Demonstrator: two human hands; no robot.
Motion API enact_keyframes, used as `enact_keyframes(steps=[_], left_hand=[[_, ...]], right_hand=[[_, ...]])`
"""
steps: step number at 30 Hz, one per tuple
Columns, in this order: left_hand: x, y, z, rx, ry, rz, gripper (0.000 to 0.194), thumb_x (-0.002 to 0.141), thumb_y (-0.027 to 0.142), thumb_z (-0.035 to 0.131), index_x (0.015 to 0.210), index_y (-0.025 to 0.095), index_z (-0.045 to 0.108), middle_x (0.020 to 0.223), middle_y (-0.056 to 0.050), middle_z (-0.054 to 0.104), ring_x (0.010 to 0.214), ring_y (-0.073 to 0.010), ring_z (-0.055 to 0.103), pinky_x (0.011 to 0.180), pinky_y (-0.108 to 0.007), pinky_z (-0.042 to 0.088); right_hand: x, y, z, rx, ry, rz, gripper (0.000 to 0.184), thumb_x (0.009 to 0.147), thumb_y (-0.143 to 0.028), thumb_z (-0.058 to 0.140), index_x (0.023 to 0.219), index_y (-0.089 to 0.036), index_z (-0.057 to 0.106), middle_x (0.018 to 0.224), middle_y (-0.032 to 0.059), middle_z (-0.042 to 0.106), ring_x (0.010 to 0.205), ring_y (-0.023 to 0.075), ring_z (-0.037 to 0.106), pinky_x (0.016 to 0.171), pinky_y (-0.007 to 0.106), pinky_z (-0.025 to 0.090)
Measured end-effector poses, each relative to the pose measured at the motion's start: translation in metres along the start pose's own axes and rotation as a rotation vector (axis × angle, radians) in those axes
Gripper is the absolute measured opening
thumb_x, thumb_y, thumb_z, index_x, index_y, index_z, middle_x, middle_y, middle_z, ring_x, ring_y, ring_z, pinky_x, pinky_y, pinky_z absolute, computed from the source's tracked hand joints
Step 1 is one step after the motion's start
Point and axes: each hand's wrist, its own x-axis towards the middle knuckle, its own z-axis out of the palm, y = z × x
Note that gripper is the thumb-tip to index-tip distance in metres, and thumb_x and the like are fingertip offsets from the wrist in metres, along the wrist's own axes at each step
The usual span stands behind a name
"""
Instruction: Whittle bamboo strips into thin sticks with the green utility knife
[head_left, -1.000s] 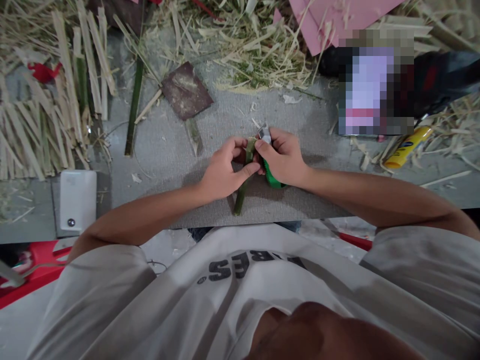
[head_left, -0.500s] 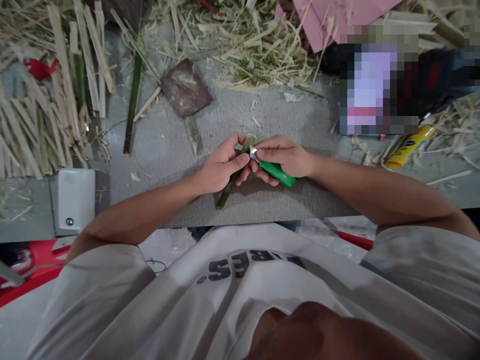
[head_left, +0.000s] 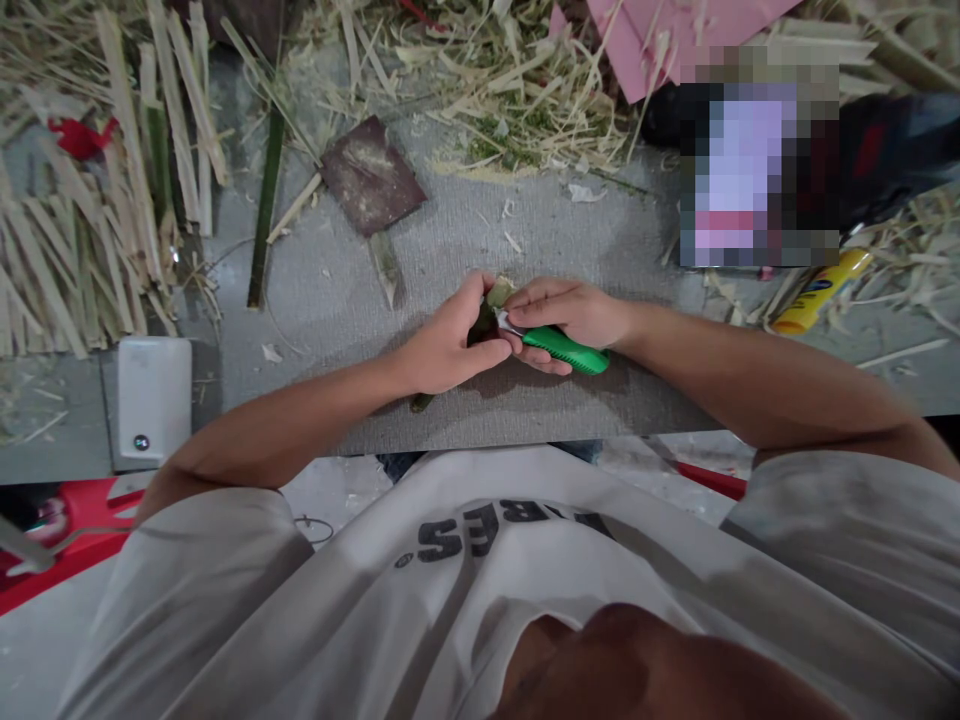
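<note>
My left hand (head_left: 450, 345) is closed around a green bamboo strip (head_left: 499, 293), its pale upper end showing above the fingers and its dark lower end poking out below the palm. In my right hand (head_left: 566, 312) is a utility knife with a green handle (head_left: 566, 348). The knife's short metal tip lies against or close beside the strip, between the two hands; exact contact is hidden by fingers. Both hands meet low over the grey table (head_left: 300, 400), near its front edge.
Split bamboo strips (head_left: 45, 270) are piled at the left, with a white power bank (head_left: 154, 398) below them. A brown square plate (head_left: 373, 178) lies ahead. Shavings (head_left: 517, 110) and pink paper (head_left: 675, 40) are at the back; a yellow tube (head_left: 821, 292) lies right.
The strip's lower end has swung left and now shows less below my left hand. My left thumb has stretched toward the knife, and the knife has shifted slightly right and lies flatter.
</note>
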Motion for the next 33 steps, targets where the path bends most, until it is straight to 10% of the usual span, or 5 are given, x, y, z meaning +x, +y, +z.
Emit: enact_keyframes(steps=[15, 25, 33], left_hand=[[0.003, -0.002, 0.003, 0.237, 0.089, -0.023, 0.067, 0.104, 0.093, 0.048, 0.100, 0.026, 0.041, 0.082, 0.003, 0.051, 0.069, -0.0164, 0.048, 0.064, -0.035, 0.035], [0.000, -0.002, 0.005, 0.221, 0.169, -0.069, 0.067, 0.107, 0.091, 0.043, 0.097, 0.025, 0.049, 0.083, -0.002, 0.063, 0.073, -0.0193, 0.060, 0.067, -0.036, 0.042], [0.003, 0.003, 0.003, 0.176, 0.155, -0.110, 0.066, 0.100, 0.089, 0.066, 0.093, 0.025, 0.047, 0.081, 0.001, 0.052, 0.072, -0.0168, 0.051, 0.065, -0.037, 0.036]], right_hand=[[0.004, 0.009, 0.006, -0.009, 0.005, -0.111, 0.041, 0.116, -0.049, 0.075, 0.099, -0.013, 0.065, 0.070, -0.0030, 0.060, 0.048, 0.0105, 0.061, 0.043, 0.019, 0.051], [0.010, 0.021, 0.023, -0.126, 0.290, -0.319, 0.052, 0.113, -0.059, 0.078, 0.092, -0.014, 0.062, 0.066, -0.0032, 0.061, 0.046, 0.0092, 0.060, 0.043, 0.017, 0.050], [0.009, 0.010, 0.005, -0.039, 0.042, -0.184, 0.046, 0.115, -0.049, 0.078, 0.089, -0.014, 0.062, 0.067, -0.0017, 0.063, 0.046, 0.0109, 0.063, 0.041, 0.018, 0.052]])
